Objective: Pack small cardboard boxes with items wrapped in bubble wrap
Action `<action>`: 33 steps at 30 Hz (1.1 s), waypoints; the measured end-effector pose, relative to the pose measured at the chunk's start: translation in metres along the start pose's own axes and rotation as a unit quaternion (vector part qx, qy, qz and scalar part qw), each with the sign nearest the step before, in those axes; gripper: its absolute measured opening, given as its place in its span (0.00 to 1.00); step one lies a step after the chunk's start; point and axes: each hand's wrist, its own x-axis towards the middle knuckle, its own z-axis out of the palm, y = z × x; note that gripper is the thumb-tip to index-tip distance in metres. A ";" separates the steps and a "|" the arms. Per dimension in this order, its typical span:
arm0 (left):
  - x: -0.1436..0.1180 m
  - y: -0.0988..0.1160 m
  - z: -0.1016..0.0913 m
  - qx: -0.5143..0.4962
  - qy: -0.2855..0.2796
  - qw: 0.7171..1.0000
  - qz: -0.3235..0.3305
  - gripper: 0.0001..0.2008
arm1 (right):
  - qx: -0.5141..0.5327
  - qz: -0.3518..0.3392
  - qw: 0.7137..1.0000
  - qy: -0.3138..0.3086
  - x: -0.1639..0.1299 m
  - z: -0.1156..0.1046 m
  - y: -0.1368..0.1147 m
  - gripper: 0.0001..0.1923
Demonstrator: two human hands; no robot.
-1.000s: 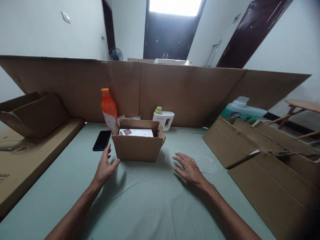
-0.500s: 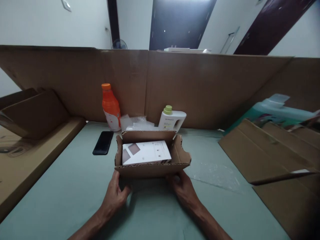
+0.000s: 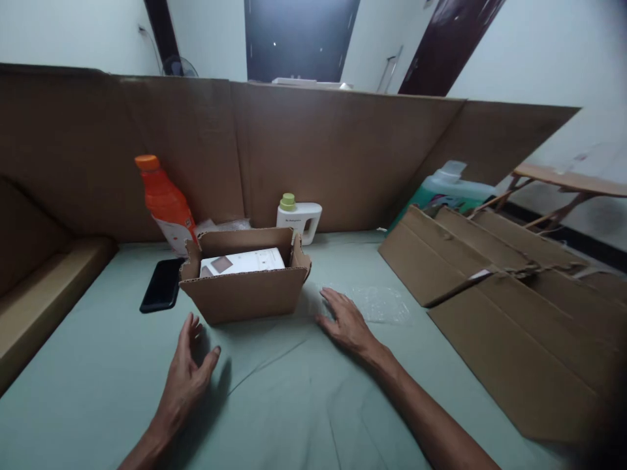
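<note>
Head view: left hand hovers low over the bench, fingers apart and lightly curled, holding nothing, just short of the cardboard box. Right hand lies flat on the bench, fingers spread, beside the box's right corner; contact with the clear plastic sheet is probably absent, though blur prevents certainty. Box stands open, a white carton inside. Phone lies just left. Flattened cardboard borders the right; open bench lies near the person.

No text could be read: the white bottle bore a small dark line of print, perhaps a brand, too blurred to make out.
</note>
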 end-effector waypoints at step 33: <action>0.063 0.038 0.017 -0.035 0.007 0.997 0.071 0.29 | 0.237 0.046 0.970 0.015 0.051 0.028 -0.056 0.20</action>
